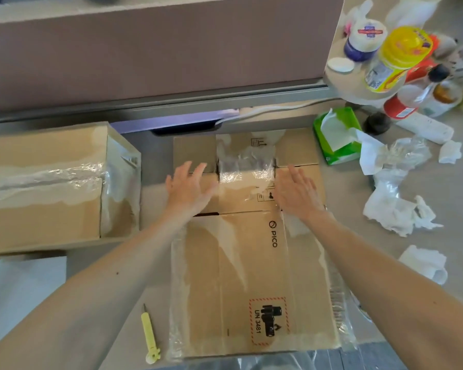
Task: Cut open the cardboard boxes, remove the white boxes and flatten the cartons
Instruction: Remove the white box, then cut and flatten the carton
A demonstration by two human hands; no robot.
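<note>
**Both palms spread on a collapsed carton**

Nearest the lens, the flattened carton (254,276) lies on the table (155,263), its long axis running from 6 o'clock to 12 o'clock. At its far flaps, the left hand (189,190) presses at 11 o'clock and the right hand (296,193) at 1 o'clock, fingers splayed wide and holding nothing, either side of the clear tape strip (245,166). A sealed cardboard box (46,188) waits at 9 o'clock, closer to the left hand. A yellow cutter (149,336) rests at 7 o'clock, apparently the next tool needed.
</note>
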